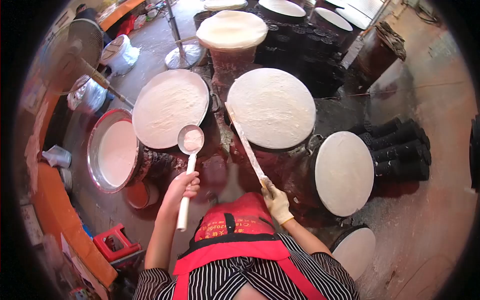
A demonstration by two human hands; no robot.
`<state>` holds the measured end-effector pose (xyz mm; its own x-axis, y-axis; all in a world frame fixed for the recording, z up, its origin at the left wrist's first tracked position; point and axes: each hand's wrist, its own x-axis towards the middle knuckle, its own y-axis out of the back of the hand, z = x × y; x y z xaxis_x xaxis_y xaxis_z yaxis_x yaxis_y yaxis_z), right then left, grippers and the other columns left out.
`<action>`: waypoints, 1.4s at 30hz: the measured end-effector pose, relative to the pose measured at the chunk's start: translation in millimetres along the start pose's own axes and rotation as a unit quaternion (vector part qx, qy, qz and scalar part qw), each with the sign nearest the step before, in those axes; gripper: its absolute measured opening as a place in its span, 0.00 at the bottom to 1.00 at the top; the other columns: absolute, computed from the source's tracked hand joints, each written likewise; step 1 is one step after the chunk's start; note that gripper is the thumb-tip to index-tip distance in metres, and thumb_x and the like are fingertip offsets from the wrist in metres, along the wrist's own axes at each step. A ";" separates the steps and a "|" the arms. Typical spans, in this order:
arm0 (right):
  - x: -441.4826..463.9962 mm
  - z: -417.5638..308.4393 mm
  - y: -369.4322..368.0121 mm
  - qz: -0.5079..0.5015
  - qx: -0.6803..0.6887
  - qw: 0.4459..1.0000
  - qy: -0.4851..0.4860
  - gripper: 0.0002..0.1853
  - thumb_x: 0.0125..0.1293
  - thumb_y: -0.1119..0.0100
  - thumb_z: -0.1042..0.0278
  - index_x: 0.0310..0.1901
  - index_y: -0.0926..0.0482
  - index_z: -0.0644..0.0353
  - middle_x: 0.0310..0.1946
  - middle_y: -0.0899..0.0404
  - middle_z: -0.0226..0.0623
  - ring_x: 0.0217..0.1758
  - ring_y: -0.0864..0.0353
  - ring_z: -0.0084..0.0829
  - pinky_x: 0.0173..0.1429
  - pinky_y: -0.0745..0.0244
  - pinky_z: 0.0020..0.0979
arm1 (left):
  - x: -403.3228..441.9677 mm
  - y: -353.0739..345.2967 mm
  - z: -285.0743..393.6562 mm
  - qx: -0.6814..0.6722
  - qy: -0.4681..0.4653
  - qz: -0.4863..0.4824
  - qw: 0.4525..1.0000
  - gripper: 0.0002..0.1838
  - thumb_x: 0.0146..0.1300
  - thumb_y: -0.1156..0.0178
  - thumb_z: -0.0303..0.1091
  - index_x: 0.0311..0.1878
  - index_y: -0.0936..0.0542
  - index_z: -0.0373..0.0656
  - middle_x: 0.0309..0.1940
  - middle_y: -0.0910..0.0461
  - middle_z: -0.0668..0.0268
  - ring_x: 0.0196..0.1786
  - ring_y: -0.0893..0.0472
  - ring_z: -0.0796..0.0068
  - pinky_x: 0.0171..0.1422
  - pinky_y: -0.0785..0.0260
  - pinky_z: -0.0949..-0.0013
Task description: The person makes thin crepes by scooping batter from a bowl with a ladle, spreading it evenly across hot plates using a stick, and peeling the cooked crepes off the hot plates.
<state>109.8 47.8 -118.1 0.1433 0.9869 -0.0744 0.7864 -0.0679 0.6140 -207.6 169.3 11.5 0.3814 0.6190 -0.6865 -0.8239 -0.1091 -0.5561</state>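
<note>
My bare left hand (184,189) is closed around the white handle of a ladle (191,137). The ladle's round bowl, with some pale batter in it, is over the near edge of the left round griddle (170,107), which a white layer covers. In a pale glove, my right hand (278,204) grips a long flat wooden stick (246,146). Its far tip meets the left edge of the right griddle (272,107), also coated white. Left of the griddles stands a wide metal basin (93,167) of white batter.
Another white-topped round (344,172) is at the right, beside stacked black perforated cylinders (400,152). A pile of thin pale sheets (232,31) stands behind the griddles. At left are a standing fan (75,57) and a red stool (115,242). Someone (87,14) is at the far left.
</note>
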 end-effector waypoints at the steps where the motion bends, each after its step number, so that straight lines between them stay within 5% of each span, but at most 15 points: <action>1: 9.5 -3.0 1.7 -0.008 0.003 1.000 0.005 0.21 0.72 0.46 0.69 0.64 0.28 0.63 0.56 0.19 0.44 0.55 0.19 0.29 0.59 0.28 0.26 | -19.4 -0.4 7.0 -0.006 -0.005 -0.012 1.000 0.04 0.73 0.49 0.29 0.44 0.32 0.40 0.25 0.37 0.72 0.19 0.42 0.91 0.14 0.53 0.87; 3: 39.9 -10.0 15.3 0.072 0.242 0.968 -0.007 0.20 0.71 0.45 0.71 0.64 0.27 0.62 0.57 0.21 0.49 0.59 0.20 0.31 0.62 0.29 0.27 | -70.6 -3.7 24.4 -0.100 -0.037 -0.080 0.991 0.14 0.75 0.53 0.30 0.59 0.34 0.35 0.26 0.39 0.71 0.17 0.44 0.91 0.12 0.53 0.87; 8: 114.0 -16.8 46.3 0.053 -0.116 0.992 -0.019 0.21 0.70 0.47 0.55 0.62 0.24 0.51 0.41 0.18 0.55 0.41 0.18 0.58 0.42 0.23 0.49 | -63.7 16.6 22.5 -0.008 -0.143 0.084 0.986 0.11 0.74 0.51 0.30 0.55 0.31 0.38 0.28 0.36 0.70 0.18 0.43 0.90 0.14 0.53 0.87; 13: 17.4 11.7 1.1 -0.015 -0.264 0.962 0.071 0.21 0.66 0.41 0.55 0.62 0.23 0.38 0.24 0.22 0.43 0.24 0.20 0.46 0.33 0.22 0.45 | -62.3 46.0 -11.7 -0.130 -0.120 0.088 0.980 0.09 0.73 0.49 0.29 0.52 0.30 0.36 0.29 0.35 0.69 0.20 0.40 0.88 0.16 0.51 0.86; 16: -21.8 30.7 9.5 -0.029 -0.224 0.971 0.084 0.23 0.64 0.40 0.54 0.62 0.23 0.38 0.31 0.18 0.44 0.33 0.19 0.49 0.40 0.24 0.47 | -66.1 63.2 -23.5 -0.163 -0.113 0.090 0.976 0.09 0.73 0.49 0.29 0.52 0.30 0.35 0.29 0.34 0.68 0.21 0.40 0.87 0.16 0.50 0.86; 19: 12.1 -13.1 43.6 0.034 -0.026 0.988 0.148 0.27 0.65 0.44 0.76 0.67 0.28 0.53 0.41 0.17 0.49 0.39 0.15 0.47 0.44 0.20 0.35 | -73.2 68.5 -32.6 -0.177 -0.107 0.108 0.972 0.10 0.73 0.49 0.29 0.52 0.30 0.34 0.29 0.34 0.67 0.21 0.40 0.87 0.16 0.50 0.86; 21: 62.4 -16.3 43.8 0.064 0.070 0.980 0.173 0.24 0.69 0.46 0.76 0.67 0.30 0.62 0.62 0.24 0.47 0.52 0.16 0.40 0.54 0.23 0.33 | -72.1 68.9 -30.7 -0.175 -0.115 0.112 0.971 0.10 0.73 0.49 0.29 0.53 0.31 0.34 0.29 0.34 0.67 0.21 0.39 0.87 0.16 0.50 0.86; 22: 96.1 7.9 36.9 0.060 0.057 0.980 0.180 0.24 0.73 0.48 0.68 0.68 0.32 0.61 0.59 0.22 0.41 0.44 0.16 0.32 0.43 0.21 0.30 | -74.1 71.5 -28.9 -0.186 -0.114 0.103 0.970 0.11 0.73 0.49 0.29 0.53 0.31 0.33 0.29 0.34 0.67 0.21 0.39 0.86 0.16 0.50 0.86; 23: 112.6 -54.4 65.9 -0.098 0.326 0.923 -0.180 0.24 0.76 0.54 0.60 0.70 0.35 0.59 0.44 0.19 0.36 0.27 0.22 0.25 0.26 0.27 0.27 | -76.4 72.7 -27.6 -0.198 -0.113 0.094 0.969 0.11 0.74 0.49 0.29 0.53 0.31 0.32 0.29 0.34 0.66 0.22 0.39 0.86 0.16 0.49 0.86; 25: 178.2 -56.9 58.4 -0.120 0.377 0.852 -0.342 0.16 0.76 0.57 0.58 0.57 0.27 0.55 0.17 0.33 0.28 0.10 0.38 0.23 0.12 0.43 0.29 | -85.0 65.6 -22.4 -0.220 -0.118 0.088 0.964 0.12 0.74 0.50 0.29 0.55 0.32 0.31 0.30 0.35 0.66 0.22 0.39 0.86 0.16 0.49 0.86; 27: 224.3 -66.6 49.3 -0.103 0.360 0.854 -0.360 0.14 0.75 0.57 0.52 0.41 0.29 0.52 0.15 0.36 0.25 0.10 0.40 0.23 0.12 0.45 0.30 | -90.7 68.5 -14.1 -0.223 -0.135 0.069 0.963 0.13 0.74 0.50 0.29 0.56 0.32 0.31 0.30 0.35 0.66 0.22 0.39 0.85 0.16 0.49 0.85; 30: 245.9 -92.6 31.1 -0.096 0.429 0.814 -0.380 0.14 0.76 0.61 0.55 0.48 0.28 0.53 0.18 0.34 0.26 0.11 0.41 0.23 0.12 0.46 0.29 | -91.5 88.9 2.1 -0.230 -0.138 0.046 0.962 0.13 0.74 0.51 0.29 0.57 0.33 0.31 0.30 0.35 0.66 0.22 0.39 0.86 0.16 0.49 0.85; 32: 236.2 -107.9 3.4 -0.043 0.383 0.853 -0.352 0.18 0.66 0.48 0.37 0.43 0.30 0.40 0.17 0.35 0.24 0.11 0.44 0.20 0.14 0.49 0.26 | -86.5 107.7 17.6 -0.231 -0.138 0.038 0.962 0.13 0.74 0.51 0.29 0.57 0.33 0.32 0.30 0.35 0.66 0.22 0.39 0.86 0.16 0.49 0.85; 36: 219.0 -159.3 -26.7 -0.091 0.394 0.828 -0.388 0.15 0.70 0.52 0.40 0.50 0.31 0.37 0.18 0.36 0.23 0.10 0.45 0.22 0.14 0.49 0.26 | -74.2 169.2 68.3 -0.229 -0.139 0.023 0.963 0.13 0.74 0.51 0.28 0.57 0.32 0.33 0.31 0.35 0.67 0.22 0.40 0.86 0.17 0.49 0.86; 42: 226.9 -255.5 -110.5 0.146 0.375 0.881 -0.249 0.10 0.73 0.50 0.58 0.53 0.30 0.43 0.17 0.40 0.21 0.10 0.47 0.18 0.14 0.51 0.25 | -79.3 259.3 162.8 -0.178 -0.155 0.052 0.970 0.13 0.73 0.50 0.28 0.57 0.32 0.35 0.31 0.35 0.68 0.21 0.40 0.88 0.16 0.50 0.86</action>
<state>-98.1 316.7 -2.1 0.5045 0.7375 -0.4490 0.8214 -0.5702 -0.0138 -519.8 218.6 -2.0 0.1140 0.7885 -0.6044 -0.6332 -0.4111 -0.6557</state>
